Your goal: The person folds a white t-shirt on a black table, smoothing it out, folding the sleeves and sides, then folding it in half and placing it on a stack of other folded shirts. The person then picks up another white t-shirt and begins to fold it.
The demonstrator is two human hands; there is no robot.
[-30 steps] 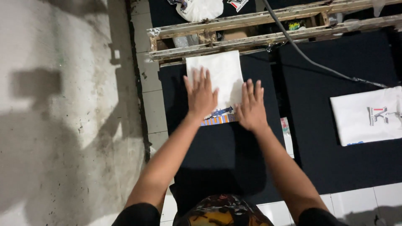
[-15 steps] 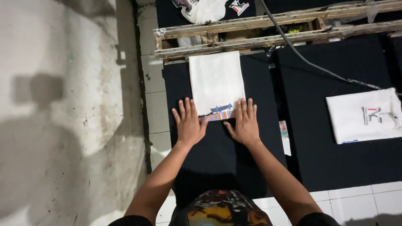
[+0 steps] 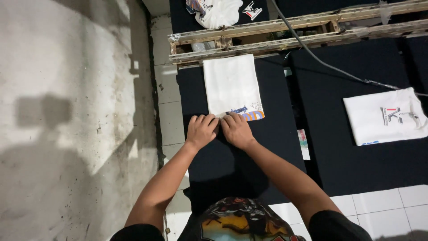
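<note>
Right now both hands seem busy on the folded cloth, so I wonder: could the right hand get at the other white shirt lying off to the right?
Probably yes. The right hand rests at the near edge of the folded white cloth, and only bare black mat lies between it and the white shirt, though it looks like a long stretch.

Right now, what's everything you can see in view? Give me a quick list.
Folded white cloth: 1, white with a coloured print at its near edge, on the black mat in front of the hands.
Black mats: several, black, covering the floor.
White printed shirt: 1, white, lying flat on the mat at right.
Wooden frame: 1, worn pale wood, across the top.
Cable: 1, dark, running over the frame to the right.
Bundled white cloth: 1, top edge.
Concrete floor: grey, left.
Left hand: at the cloth's near edge.
Right hand: beside it, same edge.
</note>
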